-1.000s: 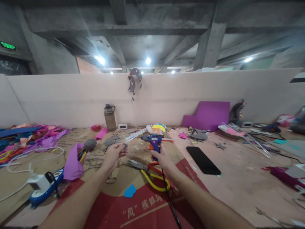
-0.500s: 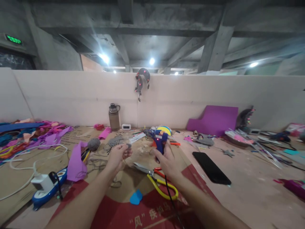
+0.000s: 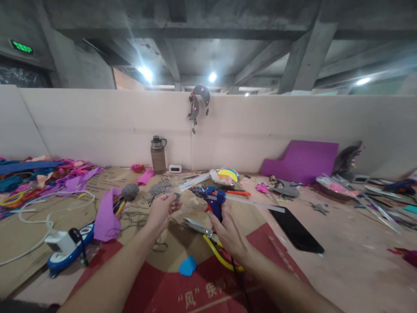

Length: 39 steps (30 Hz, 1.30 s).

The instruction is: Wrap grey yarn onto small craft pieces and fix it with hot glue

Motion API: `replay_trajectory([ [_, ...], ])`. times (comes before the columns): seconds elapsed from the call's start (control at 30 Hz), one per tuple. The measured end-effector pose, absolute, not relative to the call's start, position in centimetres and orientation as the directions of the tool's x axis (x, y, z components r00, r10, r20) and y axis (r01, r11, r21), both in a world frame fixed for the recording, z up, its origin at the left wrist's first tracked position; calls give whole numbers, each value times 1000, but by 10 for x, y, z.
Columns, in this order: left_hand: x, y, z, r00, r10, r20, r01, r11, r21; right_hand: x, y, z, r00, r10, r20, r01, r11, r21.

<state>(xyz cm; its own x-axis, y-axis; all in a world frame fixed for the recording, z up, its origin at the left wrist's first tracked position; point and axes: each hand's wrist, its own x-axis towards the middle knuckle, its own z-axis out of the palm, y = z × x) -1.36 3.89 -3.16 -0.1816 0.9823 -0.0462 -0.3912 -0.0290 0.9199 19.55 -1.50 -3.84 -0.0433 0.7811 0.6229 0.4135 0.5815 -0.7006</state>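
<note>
My right hand (image 3: 230, 230) grips the handle of a blue hot glue gun (image 3: 211, 198) held above the table, its nozzle pointing left and a clear glue stick trailing out to the right. My left hand (image 3: 162, 208) is raised beside it, fingers pinched on a small grey piece (image 3: 176, 196) a little left of the nozzle. The gun's black cord runs down along my right forearm. Yellow-handled pliers (image 3: 208, 239) lie on the cardboard just under both hands.
A black phone (image 3: 299, 229) lies to the right. A blue-and-white power strip (image 3: 68, 245) with white cable sits left, beside purple felt (image 3: 106, 215) and a grey pom-pom (image 3: 130, 191). A water bottle (image 3: 158, 155), a bowl (image 3: 224, 176) and a purple foam sheet (image 3: 301, 161) stand along the white partition.
My right hand has lifted the glue gun off the table and turned its nozzle left toward the piece in my left hand. The view has shifted slightly.
</note>
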Motion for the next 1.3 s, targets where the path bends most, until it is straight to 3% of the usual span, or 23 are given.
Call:
replay_trajectory([
  [0.23, -7, 33, -25, -169, 986, -10, -408, -60, 911, 193, -23, -35, -185, 825, 534, 504, 546, -669],
  [0.47, -2, 31, -24, -146, 989, -12, -372, -44, 927, 192, -21, -36, -253, 806, 534, 549, 574, -607],
  [1.3, 3, 24, -19, -105, 993, 49, -280, -77, 957, 195, -22, -36, -247, 824, 509, 594, 544, -592],
])
